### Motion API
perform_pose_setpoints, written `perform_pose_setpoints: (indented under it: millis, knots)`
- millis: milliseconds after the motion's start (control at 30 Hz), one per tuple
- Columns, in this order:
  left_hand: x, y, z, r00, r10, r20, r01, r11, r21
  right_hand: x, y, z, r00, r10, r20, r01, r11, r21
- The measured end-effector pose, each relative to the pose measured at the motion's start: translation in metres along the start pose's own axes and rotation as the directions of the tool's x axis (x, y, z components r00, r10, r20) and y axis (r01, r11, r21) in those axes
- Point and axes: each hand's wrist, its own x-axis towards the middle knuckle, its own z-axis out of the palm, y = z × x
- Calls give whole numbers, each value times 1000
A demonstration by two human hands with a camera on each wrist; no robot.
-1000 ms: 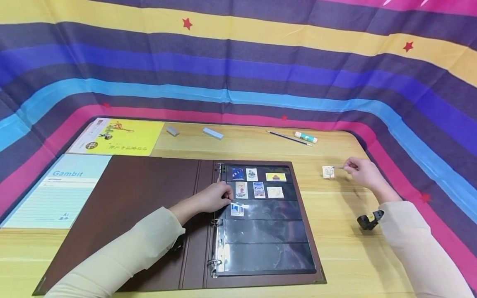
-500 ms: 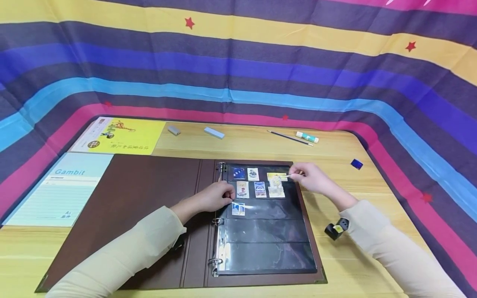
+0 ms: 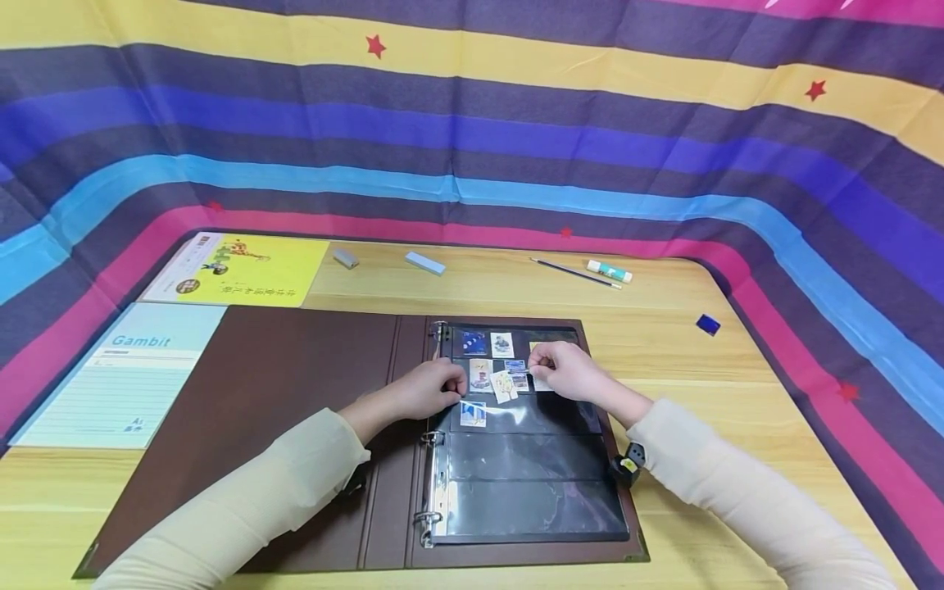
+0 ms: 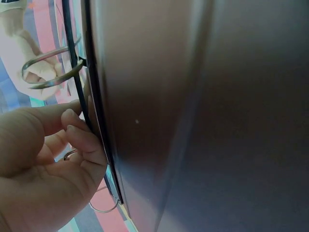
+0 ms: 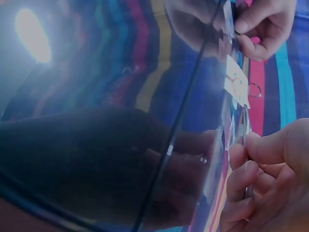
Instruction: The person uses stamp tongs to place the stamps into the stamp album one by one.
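My right hand [image 3: 568,370] grips thin metal tweezers [image 5: 245,126]. At their tip is a small white stamp [image 3: 505,388] with a tree picture, tilted above the second row of the stamp album page [image 3: 527,455]. My left hand [image 3: 428,388] is at the page's ring side, thumb and fingertips pinching near the third row; the exact layer pinched is hard to see. Just right of those fingers lies a blue-and-white stamp [image 3: 473,414] in the third row. Several stamps fill the upper two rows, some partly hidden behind my right hand.
The brown binder cover [image 3: 310,393] lies open on the left, with metal rings [image 3: 428,519] along the spine. A dark blue stamp [image 3: 708,324] lies on the table at right. Behind are a pencil [image 3: 575,273], glue stick [image 3: 609,271], erasers [image 3: 424,263] and notebooks [image 3: 162,369].
My right hand has carried the tree stamp in the tweezers leftward from the table to above the page. The blue stamp at right came into sight. My left hand stays put.
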Motion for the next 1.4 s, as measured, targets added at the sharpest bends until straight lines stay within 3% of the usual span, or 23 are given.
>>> perform_pose_setpoints:
  millis: [267,567,733,967,1400]
  knots:
    - [0,0,0,1000,3,3,-3,1000,0,-11,-3,-2,998,-40,45,45,994,-100]
    - [-1,1,-1,1000,3,4,-3,1000,4,-3,-3,-1,994,-104,34,109,981,-158]
    - [0,0,0,1000,18,1,-18,1000,1,0,-5,3,994,-100,43,106,973,-205]
    - [0,0,0,999,35,-15,-35,999,9,-3,-10,4,994,-87,71,100,970,-221]
    - [0,-1,1,1000,20,-6,-20,1000,-2,-4,-10,7,989,-136,66,147,967,-208]
